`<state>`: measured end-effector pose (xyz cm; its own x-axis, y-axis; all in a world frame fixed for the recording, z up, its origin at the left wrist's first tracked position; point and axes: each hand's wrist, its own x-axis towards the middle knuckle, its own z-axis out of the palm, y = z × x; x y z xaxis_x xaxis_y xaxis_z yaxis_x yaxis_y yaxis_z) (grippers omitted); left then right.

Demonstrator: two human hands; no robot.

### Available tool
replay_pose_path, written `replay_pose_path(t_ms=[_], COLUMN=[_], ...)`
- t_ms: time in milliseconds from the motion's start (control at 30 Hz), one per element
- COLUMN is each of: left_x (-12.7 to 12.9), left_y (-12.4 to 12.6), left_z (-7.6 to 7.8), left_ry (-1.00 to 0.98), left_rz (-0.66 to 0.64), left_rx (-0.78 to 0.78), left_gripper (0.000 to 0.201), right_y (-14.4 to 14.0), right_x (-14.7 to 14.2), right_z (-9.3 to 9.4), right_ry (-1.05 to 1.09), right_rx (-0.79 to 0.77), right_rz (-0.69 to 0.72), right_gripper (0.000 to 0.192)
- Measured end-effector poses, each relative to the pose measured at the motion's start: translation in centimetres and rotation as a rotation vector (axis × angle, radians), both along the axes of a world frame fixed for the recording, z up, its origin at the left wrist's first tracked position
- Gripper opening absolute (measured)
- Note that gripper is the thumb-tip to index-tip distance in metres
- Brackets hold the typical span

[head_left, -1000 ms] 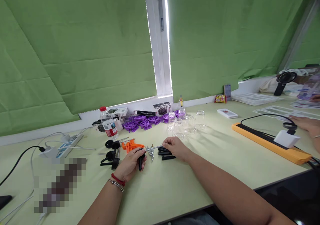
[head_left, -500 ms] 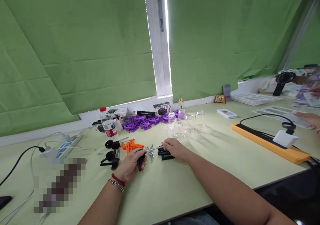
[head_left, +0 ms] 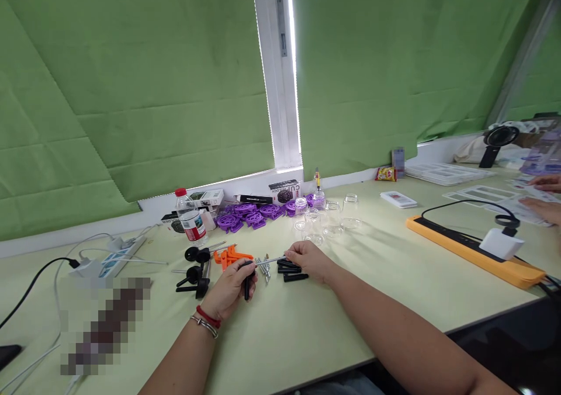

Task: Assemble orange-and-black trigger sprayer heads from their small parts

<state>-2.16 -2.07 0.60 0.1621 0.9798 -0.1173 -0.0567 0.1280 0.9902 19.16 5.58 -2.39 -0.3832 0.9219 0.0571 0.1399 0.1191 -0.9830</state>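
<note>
My left hand (head_left: 233, 287) is closed around a black crank-shaped handle (head_left: 246, 288), its grip pointing down. A thin metal rod (head_left: 272, 260) runs from this handle to the right. My right hand (head_left: 309, 259) pinches the rod's far end between thumb and fingers. Just below the rod lie several small silver metal pins (head_left: 265, 270). Black tubes (head_left: 294, 277) rest beneath my right fingers, partly hidden. Left of my left hand lie several similar black knobbed parts with rods (head_left: 194, 273). Orange plastic pieces (head_left: 231, 256) are piled just behind that hand.
Purple plastic parts (head_left: 245, 215) and clear plastic cups (head_left: 332, 217) stand behind the hands, near a red-capped bottle (head_left: 191, 217). An orange power strip (head_left: 473, 255) with a white charger lies right. Another person's hands (head_left: 543, 208) handle sheets at far right.
My hands and the rod stay almost where they were, with only a tiny shift. At far right, the other person's hands have moved lower over the sheets.
</note>
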Motion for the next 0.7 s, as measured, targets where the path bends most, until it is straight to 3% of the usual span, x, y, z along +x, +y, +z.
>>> replay_pose_path(t_ms=[500,700], left_x=[0.02,0.13], left_y=[0.05,0.10], left_z=[-0.02,0.03], left_ry=[-0.037,-0.052], left_rz=[0.027,0.051], left_rx=[-0.019,-0.037], left_gripper=[0.028,0.028], right_y=[-0.41,-0.05], right_x=[-0.32,-0.24], right_z=[0.65,0.30], right_ry=[0.146,0.222], right_rx=[-0.065,-0.055], right_rz=[-0.044,-0.010], right_gripper=[0.016,0.020])
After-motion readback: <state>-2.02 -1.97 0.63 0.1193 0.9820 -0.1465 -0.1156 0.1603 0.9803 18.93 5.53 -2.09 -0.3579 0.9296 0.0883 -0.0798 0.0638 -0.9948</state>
